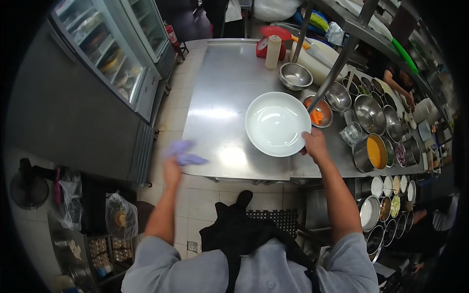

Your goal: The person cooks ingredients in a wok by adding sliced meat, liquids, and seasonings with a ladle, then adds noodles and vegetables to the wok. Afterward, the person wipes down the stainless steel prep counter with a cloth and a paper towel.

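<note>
My right hand (314,144) grips the rim of a wide white bowl (276,124), thumb on top of the edge. Its shiny inside faces up and holds nothing but reflections; whether it rests on the steel table or is just above it I cannot tell. My left hand (171,171) is closed on a purple cloth (184,152) at the table's left front corner, both smeared by motion. Close to the white bowl's right side stands a steel bowl of orange pieces (317,117). Behind the white bowl is another steel bowl (296,76).
The steel table (207,93) stretches ahead. A squeeze bottle (273,52) and red scale (262,47) stand at its back. A shelf post (337,63) rises right of the bowl. Further right are several pots, including one with orange liquid (376,152). Glass-door fridges (105,53) line the left.
</note>
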Demonstrator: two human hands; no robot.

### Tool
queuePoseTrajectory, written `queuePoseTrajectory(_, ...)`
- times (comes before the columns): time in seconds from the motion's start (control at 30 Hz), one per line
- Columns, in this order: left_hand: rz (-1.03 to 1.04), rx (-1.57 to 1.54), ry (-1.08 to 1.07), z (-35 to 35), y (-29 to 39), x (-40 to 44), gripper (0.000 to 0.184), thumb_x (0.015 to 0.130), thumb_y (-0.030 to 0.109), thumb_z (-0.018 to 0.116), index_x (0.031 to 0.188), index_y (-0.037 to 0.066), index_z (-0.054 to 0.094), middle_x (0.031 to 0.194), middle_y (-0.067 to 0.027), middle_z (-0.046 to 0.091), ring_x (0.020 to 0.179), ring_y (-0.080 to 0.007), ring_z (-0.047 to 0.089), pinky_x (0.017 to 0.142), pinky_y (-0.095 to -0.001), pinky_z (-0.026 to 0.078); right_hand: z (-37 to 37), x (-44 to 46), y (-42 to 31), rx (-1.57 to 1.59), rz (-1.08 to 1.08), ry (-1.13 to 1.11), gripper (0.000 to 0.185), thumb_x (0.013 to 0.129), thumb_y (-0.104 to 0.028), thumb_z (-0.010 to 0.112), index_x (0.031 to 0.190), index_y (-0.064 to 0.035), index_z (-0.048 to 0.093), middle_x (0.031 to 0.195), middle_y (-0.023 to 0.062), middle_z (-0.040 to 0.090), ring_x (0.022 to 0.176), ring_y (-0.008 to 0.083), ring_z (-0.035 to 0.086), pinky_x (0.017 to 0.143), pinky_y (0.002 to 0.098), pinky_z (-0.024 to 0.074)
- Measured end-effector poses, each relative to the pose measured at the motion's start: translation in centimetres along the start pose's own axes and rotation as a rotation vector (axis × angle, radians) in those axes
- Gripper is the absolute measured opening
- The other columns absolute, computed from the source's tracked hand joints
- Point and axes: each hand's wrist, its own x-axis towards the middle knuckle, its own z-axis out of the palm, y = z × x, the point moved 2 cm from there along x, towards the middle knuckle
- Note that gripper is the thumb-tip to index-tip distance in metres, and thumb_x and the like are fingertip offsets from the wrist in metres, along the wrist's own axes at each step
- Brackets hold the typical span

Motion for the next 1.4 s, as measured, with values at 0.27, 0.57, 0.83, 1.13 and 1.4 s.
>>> queuePoseTrajectory(0.27, -0.127, -0.396, -0.052, -10.3, 8.9, -1.7, 0.038, 0.091, 0.025, 0.052, 0.126, 0.012, 0.055, 0.11, -0.0195, 0.064, 0.1, -0.0372, 0.062, 0.083, -0.0426, 0.049, -3.7, -6.8, 4.8, -0.027, 0.124, 0.079, 0.02, 0.082, -0.01, 0.053, 0.08, 0.0083, 0.06, 0.06, 0.013, 0.06, 0.04, 0.019, 0.055, 0.034, 0.0303, 0.0432)
queuePoseTrajectory(0.57, 0.606, -0.996, -0.54, 8.6, 31.7, 3.0, 0.057, 0.08, 0.03, 0.062, 0.131, 0.006, 0.05, 0.142, -0.0213, 0.038, 0.132, -0.0353, 0.036, 0.109, -0.0414, 0.032, -2.1, -7.2, 0.6, -0.042, 0.214, 0.299, 0.019, 0.084, -0.011, 0.053, 0.085, 0.0047, 0.065, 0.064, 0.0072, 0.062, 0.045, 0.0153, 0.056, 0.041, 0.029, 0.0436)
queuePoseTrajectory(0.83, -0.066, -0.188, -0.231, 11.7, -5.4, 31.4, 0.037, 0.094, 0.027, 0.045, 0.109, -0.004, 0.059, 0.1, -0.0274, 0.064, 0.094, -0.0416, 0.062, 0.08, -0.0466, 0.049, 1.7, -4.3, 0.4, 0.079, 0.274, 0.362, 0.019, 0.087, -0.01, 0.051, 0.084, 0.0051, 0.063, 0.059, 0.0074, 0.06, 0.042, 0.0136, 0.053, 0.037, 0.0274, 0.0407)
queuePoseTrajectory(1.13, 0.482, -0.409, -0.852, 4.1, 17.7, 16.9, 0.059, 0.097, 0.036, 0.04, 0.143, 0.0, 0.03, 0.139, -0.0246, 0.042, 0.13, -0.038, 0.04, 0.108, -0.0423, 0.032, 3.5, -4.5, -0.8, 0.041, 0.384, 0.341, 0.02, 0.088, -0.01, 0.052, 0.089, 0.0065, 0.064, 0.062, 0.0079, 0.062, 0.042, 0.0126, 0.055, 0.038, 0.0252, 0.0436)
queuePoseTrajectory(1.4, 1.362, -0.326, -0.598, 14.3, 35.6, 22.0, 0.049, 0.085, 0.028, 0.055, 0.131, 0.009, 0.051, 0.142, -0.0168, 0.04, 0.135, -0.0319, 0.034, 0.11, -0.0552, 0.023, 7.0, -2.1, -3.4, 0.027, 0.442, 0.257, 0.019, 0.088, -0.01, 0.054, 0.09, 0.0067, 0.063, 0.063, 0.0071, 0.062, 0.046, 0.0115, 0.056, 0.041, 0.0249, 0.0446)
